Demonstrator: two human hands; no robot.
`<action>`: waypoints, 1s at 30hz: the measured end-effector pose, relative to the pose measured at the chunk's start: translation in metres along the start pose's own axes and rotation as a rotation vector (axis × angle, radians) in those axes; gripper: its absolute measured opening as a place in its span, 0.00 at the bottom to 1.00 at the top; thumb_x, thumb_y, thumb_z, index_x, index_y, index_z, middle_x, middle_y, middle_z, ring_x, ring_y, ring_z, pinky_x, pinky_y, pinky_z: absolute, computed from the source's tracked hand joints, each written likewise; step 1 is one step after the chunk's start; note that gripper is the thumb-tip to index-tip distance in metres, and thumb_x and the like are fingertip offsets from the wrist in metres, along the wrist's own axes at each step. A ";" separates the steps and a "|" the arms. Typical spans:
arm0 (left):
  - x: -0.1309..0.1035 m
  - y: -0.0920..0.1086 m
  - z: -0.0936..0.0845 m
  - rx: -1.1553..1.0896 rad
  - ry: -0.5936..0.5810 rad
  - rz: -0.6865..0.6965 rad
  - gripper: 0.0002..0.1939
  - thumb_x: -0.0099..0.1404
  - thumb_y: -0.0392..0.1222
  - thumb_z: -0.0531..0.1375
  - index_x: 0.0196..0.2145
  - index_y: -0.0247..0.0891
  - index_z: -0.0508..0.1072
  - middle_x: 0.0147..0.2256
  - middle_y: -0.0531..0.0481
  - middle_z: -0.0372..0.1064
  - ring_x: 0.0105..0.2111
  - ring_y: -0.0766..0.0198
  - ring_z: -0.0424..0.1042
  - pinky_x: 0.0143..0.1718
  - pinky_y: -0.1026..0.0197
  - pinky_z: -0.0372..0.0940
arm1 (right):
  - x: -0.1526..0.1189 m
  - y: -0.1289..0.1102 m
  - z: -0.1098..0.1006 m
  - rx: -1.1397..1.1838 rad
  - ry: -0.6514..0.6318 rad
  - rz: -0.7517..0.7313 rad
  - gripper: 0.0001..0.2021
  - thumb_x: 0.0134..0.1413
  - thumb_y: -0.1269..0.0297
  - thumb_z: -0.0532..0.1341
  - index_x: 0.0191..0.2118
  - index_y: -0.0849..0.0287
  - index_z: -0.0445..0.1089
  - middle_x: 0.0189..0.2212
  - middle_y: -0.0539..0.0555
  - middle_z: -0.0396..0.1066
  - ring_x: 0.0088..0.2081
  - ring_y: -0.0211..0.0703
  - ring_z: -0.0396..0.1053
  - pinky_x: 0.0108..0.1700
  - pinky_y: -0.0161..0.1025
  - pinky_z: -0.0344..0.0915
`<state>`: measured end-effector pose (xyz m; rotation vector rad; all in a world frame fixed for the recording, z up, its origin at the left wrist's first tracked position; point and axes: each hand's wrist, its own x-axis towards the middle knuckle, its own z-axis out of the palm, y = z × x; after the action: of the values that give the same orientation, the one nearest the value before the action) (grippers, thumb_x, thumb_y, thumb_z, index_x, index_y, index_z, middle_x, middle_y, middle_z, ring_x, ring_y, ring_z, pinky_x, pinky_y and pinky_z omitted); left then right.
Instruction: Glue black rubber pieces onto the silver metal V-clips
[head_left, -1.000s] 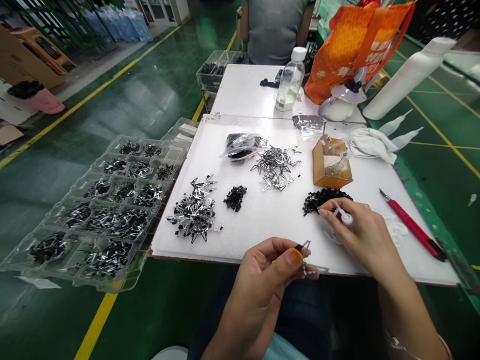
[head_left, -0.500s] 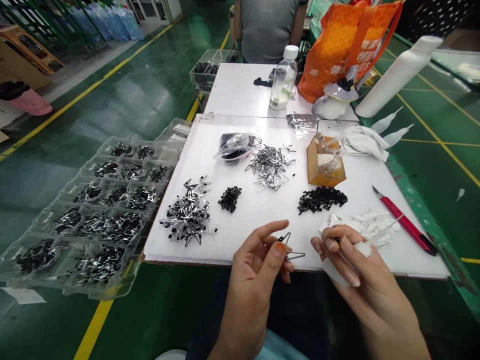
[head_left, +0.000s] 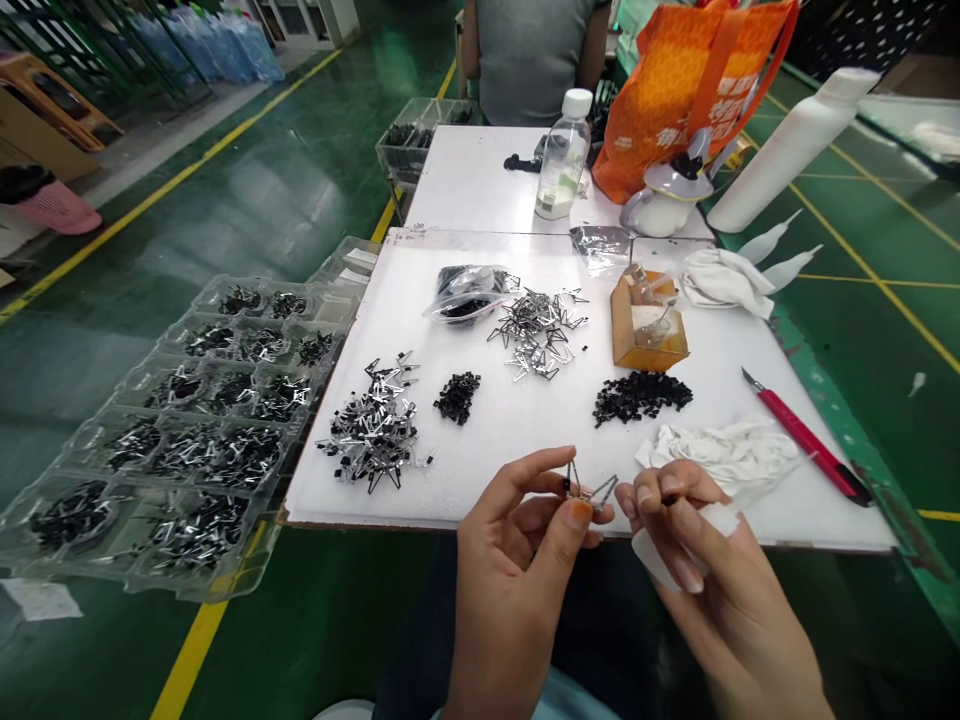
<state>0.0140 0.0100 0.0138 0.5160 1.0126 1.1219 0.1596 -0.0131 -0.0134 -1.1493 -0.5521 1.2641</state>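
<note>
With 12 o'clock set at the far edge of the white work board (head_left: pixel 517 425), the left hand (head_left: pixel 510 575) is positioned at 6 o'clock, over the near edge. A metal clip (head_left: pixel 604 490) with spread legs is clamped between its thumb and fingers, and the index finger is extended. A black part is seen at one leg of the clip. The right hand (head_left: pixel 724 565) is located between 4 and 5 o'clock. A small black piece (head_left: pixel 669 500) is pinched by its thumb and fingertips; a translucent white object (head_left: pixel 651 562), partly covered by the fingers, is retained in the same hand. The two hands are kept apart, with their fingertips near each other.

A heap of metal clips (head_left: pixel 536 330) is laid at 12 o'clock, with a plastic bag (head_left: pixel 469 292) just beside it at 11. A wooden box (head_left: pixel 649 350) is placed at 2 o'clock, and a heap of black pieces (head_left: pixel 643 397) at 3. A smaller black heap (head_left: pixel 457 398) is located at 9, with a mixed pile (head_left: pixel 375 425) farther out. A white cloth (head_left: pixel 716 450) is spread at 4 o'clock, near a red knife (head_left: pixel 810 440).
</note>
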 end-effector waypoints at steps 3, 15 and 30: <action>-0.003 -0.001 0.004 0.017 0.046 0.001 0.09 0.65 0.37 0.74 0.43 0.45 0.86 0.31 0.54 0.80 0.33 0.65 0.83 0.38 0.69 0.76 | -0.002 0.001 0.004 -0.021 0.022 -0.043 0.13 0.54 0.51 0.76 0.34 0.50 0.75 0.23 0.47 0.71 0.16 0.30 0.48 0.16 0.34 0.49; -0.008 -0.010 0.005 0.381 0.174 0.488 0.17 0.61 0.27 0.71 0.41 0.50 0.88 0.34 0.54 0.82 0.34 0.62 0.80 0.39 0.63 0.74 | -0.005 0.006 0.018 -0.037 0.089 -0.112 0.10 0.49 0.60 0.79 0.29 0.53 0.79 0.33 0.54 0.79 0.18 0.30 0.61 0.17 0.28 0.61; -0.008 -0.014 0.006 0.471 0.114 0.633 0.23 0.64 0.25 0.70 0.44 0.56 0.87 0.37 0.55 0.85 0.40 0.58 0.82 0.50 0.56 0.74 | -0.001 0.005 0.011 -0.120 -0.002 -0.121 0.07 0.52 0.62 0.78 0.31 0.52 0.80 0.35 0.54 0.79 0.20 0.31 0.65 0.20 0.28 0.66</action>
<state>0.0248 -0.0014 0.0088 1.2223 1.2622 1.4797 0.1480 -0.0107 -0.0135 -1.1954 -0.6965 1.1409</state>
